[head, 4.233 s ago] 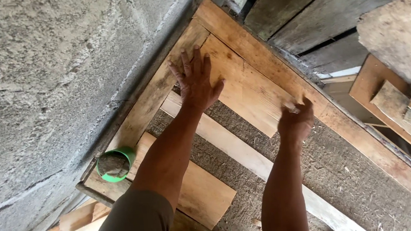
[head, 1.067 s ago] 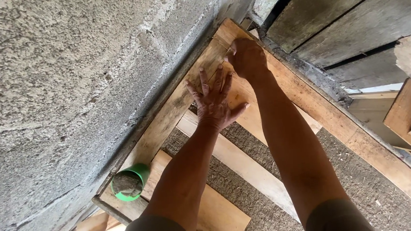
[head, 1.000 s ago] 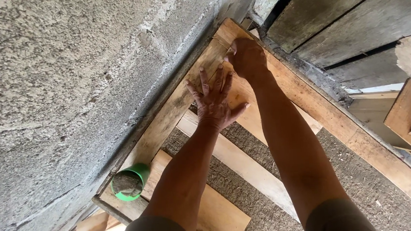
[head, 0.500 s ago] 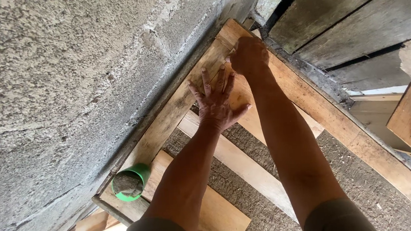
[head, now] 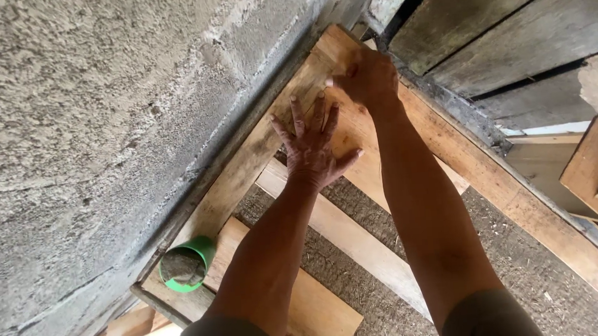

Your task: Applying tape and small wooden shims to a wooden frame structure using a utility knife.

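Left hand: your left hand (head: 314, 148) stays spread flat on the wooden panel (head: 354, 153), mid-frame, gripping nothing.
Right hand: your right hand (head: 368, 77) has crept higher toward the frame corner (head: 335, 39), fingers curled; whether it holds anything, you can't tell.

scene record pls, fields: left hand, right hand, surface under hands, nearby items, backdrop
left hand: left hand flat, fingers spread, on the wooden panel
right hand: right hand fingers curled, at the panel's far corner; whether it holds anything cannot be told
surface under hands: wooden frame with a cross slat over coarse matting
nearby items: green cup at the frame's edge by the wall
backdrop: rough concrete wall, dark wooden planks
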